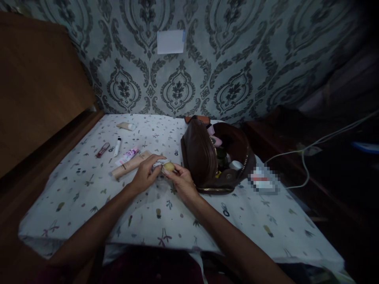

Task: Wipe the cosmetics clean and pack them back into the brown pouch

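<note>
My left hand (pixel 144 174) is closed around a crumpled white wipe or cloth (pixel 159 162). In my right hand (pixel 184 182) is a small, rounded yellowish container (pixel 169 167), gripped by thumb and fingers. The wipe touches the container's left side, and both hands meet just above the table. A long beige tube (pixel 127 166) lies right beside my left hand, with a white and purple tube (pixel 128 155) behind it. To the right of my right hand stands an open brown zip bag (pixel 197 152), with several cosmetics inside, among them a white-lidded jar (pixel 236 165).
Farther left lie a slim white tube (pixel 117 147), a reddish lip gloss (pixel 102 150) and a small beige tube (pixel 126 126). A patterned white cloth (pixel 142 221) covers the table. Right of the bag is a pixelated item (pixel 264 180); a pale cable (pixel 306 173) hangs near it.
</note>
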A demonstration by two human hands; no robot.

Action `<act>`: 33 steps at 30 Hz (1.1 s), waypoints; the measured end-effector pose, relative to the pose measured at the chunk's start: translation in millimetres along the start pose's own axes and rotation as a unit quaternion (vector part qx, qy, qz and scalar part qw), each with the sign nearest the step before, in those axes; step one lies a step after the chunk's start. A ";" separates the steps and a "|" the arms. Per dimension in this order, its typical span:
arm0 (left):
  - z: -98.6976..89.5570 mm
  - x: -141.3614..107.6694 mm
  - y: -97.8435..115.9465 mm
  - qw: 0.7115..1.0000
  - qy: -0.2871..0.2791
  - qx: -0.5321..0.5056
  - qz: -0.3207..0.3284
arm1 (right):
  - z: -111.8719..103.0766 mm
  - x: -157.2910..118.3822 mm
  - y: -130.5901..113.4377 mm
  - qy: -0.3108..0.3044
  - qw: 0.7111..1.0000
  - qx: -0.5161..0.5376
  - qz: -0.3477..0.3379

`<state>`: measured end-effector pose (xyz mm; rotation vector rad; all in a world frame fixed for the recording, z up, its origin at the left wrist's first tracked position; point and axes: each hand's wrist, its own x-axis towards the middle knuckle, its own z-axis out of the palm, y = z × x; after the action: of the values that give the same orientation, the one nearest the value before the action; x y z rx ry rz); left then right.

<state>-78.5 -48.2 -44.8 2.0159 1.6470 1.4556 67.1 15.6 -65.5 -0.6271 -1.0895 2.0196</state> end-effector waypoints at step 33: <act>80.8 47.7 122.3 0.928 -0.359 -0.003 -0.096 | -98.8 -42.9 -191.5 0.029 0.736 -0.615 -0.281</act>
<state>59.1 -21.2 19.4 1.9629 1.4355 0.5349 234.8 98.9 49.4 -0.8058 -2.2087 0.5357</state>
